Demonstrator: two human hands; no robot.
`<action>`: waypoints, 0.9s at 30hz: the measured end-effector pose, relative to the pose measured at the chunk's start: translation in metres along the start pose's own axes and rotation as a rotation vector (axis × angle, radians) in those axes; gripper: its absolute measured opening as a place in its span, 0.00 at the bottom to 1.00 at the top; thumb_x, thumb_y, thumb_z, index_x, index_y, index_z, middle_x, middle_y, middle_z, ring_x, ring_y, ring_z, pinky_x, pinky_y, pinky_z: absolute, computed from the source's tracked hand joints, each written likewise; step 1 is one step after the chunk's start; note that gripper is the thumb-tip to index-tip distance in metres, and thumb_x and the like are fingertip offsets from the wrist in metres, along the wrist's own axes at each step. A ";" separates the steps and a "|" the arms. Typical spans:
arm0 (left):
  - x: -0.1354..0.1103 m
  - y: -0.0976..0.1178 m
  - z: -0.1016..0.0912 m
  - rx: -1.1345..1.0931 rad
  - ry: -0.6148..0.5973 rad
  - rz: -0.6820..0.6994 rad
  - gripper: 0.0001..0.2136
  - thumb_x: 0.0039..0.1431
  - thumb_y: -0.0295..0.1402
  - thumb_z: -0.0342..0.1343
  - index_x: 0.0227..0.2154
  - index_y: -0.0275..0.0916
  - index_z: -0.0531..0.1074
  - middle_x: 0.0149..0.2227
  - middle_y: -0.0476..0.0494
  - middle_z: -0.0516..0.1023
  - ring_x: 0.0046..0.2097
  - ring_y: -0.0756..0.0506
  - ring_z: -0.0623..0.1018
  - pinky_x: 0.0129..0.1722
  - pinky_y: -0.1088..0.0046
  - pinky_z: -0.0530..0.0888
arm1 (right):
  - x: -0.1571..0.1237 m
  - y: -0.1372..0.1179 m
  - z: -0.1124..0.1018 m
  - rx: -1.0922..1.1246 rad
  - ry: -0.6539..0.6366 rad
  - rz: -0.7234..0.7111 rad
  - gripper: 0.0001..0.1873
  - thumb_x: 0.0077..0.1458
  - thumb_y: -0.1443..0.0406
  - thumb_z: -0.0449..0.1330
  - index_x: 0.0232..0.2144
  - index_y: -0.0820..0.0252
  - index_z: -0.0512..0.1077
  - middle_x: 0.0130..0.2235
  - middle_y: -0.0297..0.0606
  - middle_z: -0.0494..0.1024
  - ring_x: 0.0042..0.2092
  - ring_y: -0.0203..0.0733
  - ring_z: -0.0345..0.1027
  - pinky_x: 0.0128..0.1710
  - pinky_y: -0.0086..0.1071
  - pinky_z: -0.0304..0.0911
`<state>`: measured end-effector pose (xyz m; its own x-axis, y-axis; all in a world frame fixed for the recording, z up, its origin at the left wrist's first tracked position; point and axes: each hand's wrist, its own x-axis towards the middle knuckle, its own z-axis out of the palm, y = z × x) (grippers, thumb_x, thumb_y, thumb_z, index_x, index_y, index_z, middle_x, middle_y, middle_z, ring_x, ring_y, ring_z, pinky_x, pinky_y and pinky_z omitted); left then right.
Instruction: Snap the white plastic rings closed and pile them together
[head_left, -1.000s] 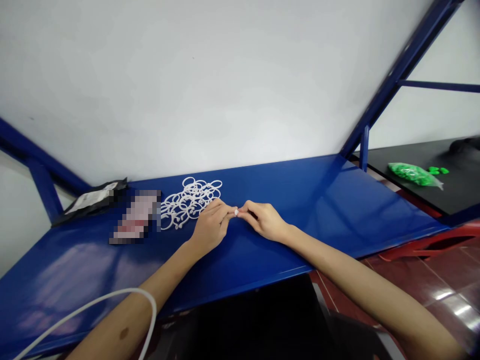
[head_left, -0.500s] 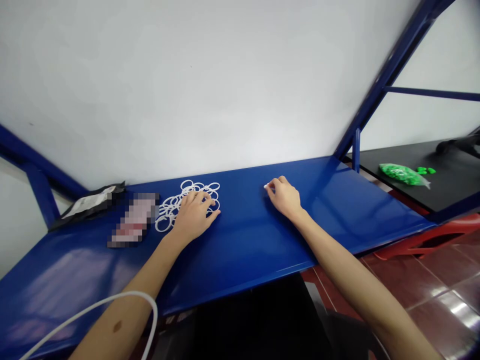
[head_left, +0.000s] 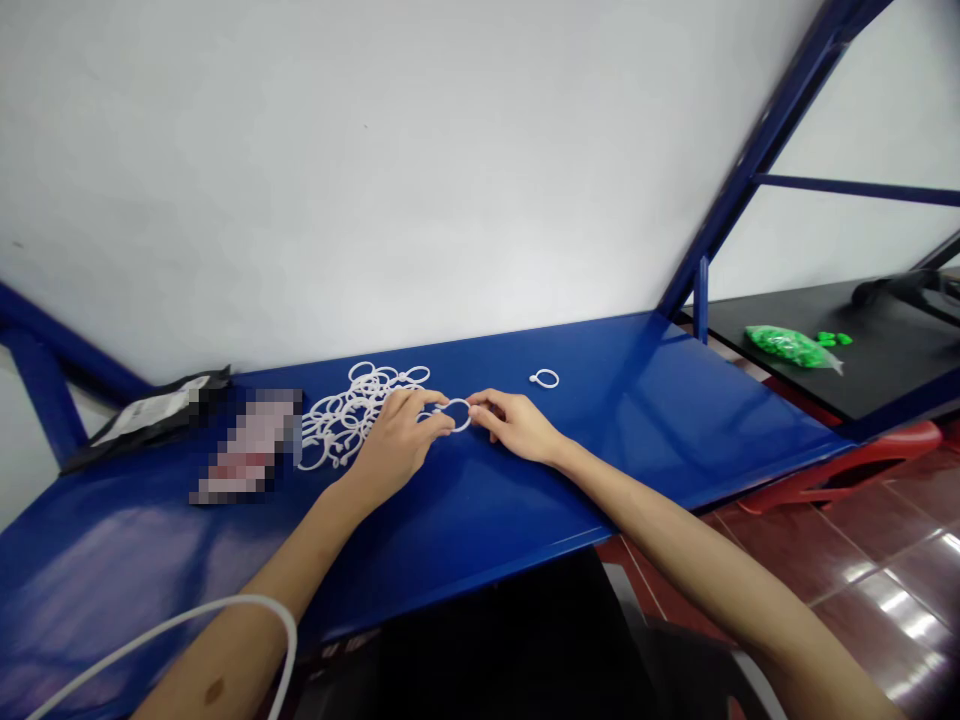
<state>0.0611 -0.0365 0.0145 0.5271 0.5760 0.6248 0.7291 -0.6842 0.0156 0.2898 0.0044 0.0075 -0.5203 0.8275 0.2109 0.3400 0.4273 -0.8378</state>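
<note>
On the blue metal table (head_left: 600,470) lies a heap of several white plastic rings (head_left: 349,410). My left hand (head_left: 394,445) rests at the heap's right edge and pinches one white ring (head_left: 455,414) from its left side. From the right, my right hand (head_left: 517,425) pinches the same ring between thumb and fingers. A single white ring (head_left: 544,378) lies apart on the table, further back and to the right of both hands.
A black packet (head_left: 150,410) and a blurred-out flat object (head_left: 244,450) lie left of the heap. A white cable (head_left: 165,640) loops over my left forearm. On a black table (head_left: 862,370) at the right is a bag of green pieces (head_left: 787,345). White wall behind.
My right hand set a ring down at the back right and came back to the middle. My left hand drew a fresh ring from the heap; both hands now pinch it.
</note>
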 end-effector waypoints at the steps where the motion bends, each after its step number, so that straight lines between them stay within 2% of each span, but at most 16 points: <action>1: 0.000 0.001 0.001 -0.001 0.003 0.018 0.11 0.66 0.23 0.51 0.36 0.41 0.78 0.48 0.39 0.76 0.49 0.40 0.70 0.50 0.58 0.71 | 0.000 -0.001 0.002 0.062 -0.033 0.024 0.17 0.67 0.54 0.55 0.45 0.60 0.74 0.34 0.34 0.79 0.27 0.33 0.69 0.32 0.29 0.65; 4: 0.000 0.003 0.004 -0.012 0.010 0.050 0.14 0.65 0.21 0.50 0.34 0.43 0.79 0.48 0.40 0.76 0.49 0.40 0.70 0.50 0.59 0.72 | 0.000 0.001 0.003 0.180 -0.067 0.066 0.18 0.65 0.52 0.57 0.38 0.60 0.74 0.31 0.32 0.77 0.25 0.31 0.67 0.28 0.27 0.63; 6: -0.001 0.005 0.006 -0.047 0.018 0.027 0.12 0.65 0.23 0.51 0.36 0.44 0.78 0.49 0.40 0.76 0.50 0.41 0.71 0.50 0.59 0.73 | 0.001 0.004 0.002 0.241 -0.066 0.068 0.18 0.63 0.51 0.59 0.37 0.61 0.74 0.29 0.32 0.76 0.24 0.31 0.66 0.26 0.26 0.61; 8: 0.000 0.006 0.007 -0.097 0.049 -0.062 0.07 0.66 0.29 0.55 0.42 0.43 0.77 0.50 0.40 0.76 0.51 0.40 0.72 0.52 0.57 0.72 | 0.002 0.005 0.000 0.310 -0.055 0.074 0.19 0.61 0.50 0.60 0.36 0.61 0.72 0.28 0.31 0.76 0.23 0.30 0.65 0.24 0.25 0.61; 10: 0.001 0.007 0.007 -0.154 0.095 -0.208 0.11 0.65 0.35 0.57 0.49 0.41 0.74 0.49 0.39 0.77 0.51 0.40 0.74 0.53 0.57 0.73 | 0.002 0.004 0.000 0.365 -0.042 0.080 0.20 0.59 0.49 0.61 0.35 0.61 0.72 0.28 0.32 0.76 0.23 0.31 0.66 0.24 0.25 0.62; 12: 0.002 0.008 0.006 -0.224 0.091 -0.354 0.13 0.65 0.38 0.56 0.49 0.39 0.73 0.45 0.41 0.79 0.47 0.42 0.77 0.50 0.61 0.75 | 0.000 0.001 0.000 0.365 -0.031 0.071 0.20 0.59 0.49 0.62 0.34 0.61 0.72 0.28 0.33 0.77 0.24 0.32 0.67 0.25 0.26 0.63; 14: 0.002 0.009 0.004 -0.311 0.017 -0.446 0.11 0.67 0.39 0.52 0.44 0.40 0.75 0.40 0.44 0.81 0.39 0.45 0.79 0.44 0.66 0.76 | -0.002 -0.001 0.001 0.317 -0.028 0.064 0.19 0.59 0.50 0.62 0.32 0.61 0.72 0.28 0.33 0.76 0.25 0.32 0.68 0.26 0.26 0.64; 17: 0.003 0.013 0.001 -0.423 -0.098 -0.464 0.13 0.67 0.42 0.50 0.40 0.42 0.76 0.36 0.48 0.82 0.33 0.48 0.79 0.37 0.71 0.75 | -0.004 -0.004 0.003 0.200 -0.022 0.054 0.17 0.62 0.53 0.60 0.30 0.61 0.73 0.25 0.31 0.75 0.25 0.33 0.68 0.27 0.26 0.63; 22: 0.003 0.019 0.002 -0.425 -0.084 -0.404 0.10 0.63 0.41 0.55 0.35 0.42 0.76 0.31 0.50 0.81 0.33 0.47 0.79 0.37 0.71 0.74 | -0.005 -0.004 0.004 -0.093 0.067 -0.062 0.13 0.64 0.60 0.59 0.30 0.61 0.75 0.27 0.32 0.77 0.27 0.32 0.66 0.29 0.26 0.57; 27: 0.000 0.017 0.008 -0.392 -0.067 -0.431 0.07 0.63 0.37 0.55 0.34 0.42 0.75 0.30 0.50 0.79 0.31 0.48 0.78 0.36 0.72 0.74 | -0.004 -0.007 0.003 -0.171 0.071 -0.166 0.09 0.63 0.63 0.60 0.33 0.61 0.76 0.32 0.35 0.78 0.30 0.33 0.66 0.32 0.27 0.59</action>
<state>0.0774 -0.0444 0.0085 0.2544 0.8576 0.4470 0.6750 -0.4884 0.5530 0.2871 -0.0037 0.0112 -0.5254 0.7621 0.3784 0.3853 0.6096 -0.6927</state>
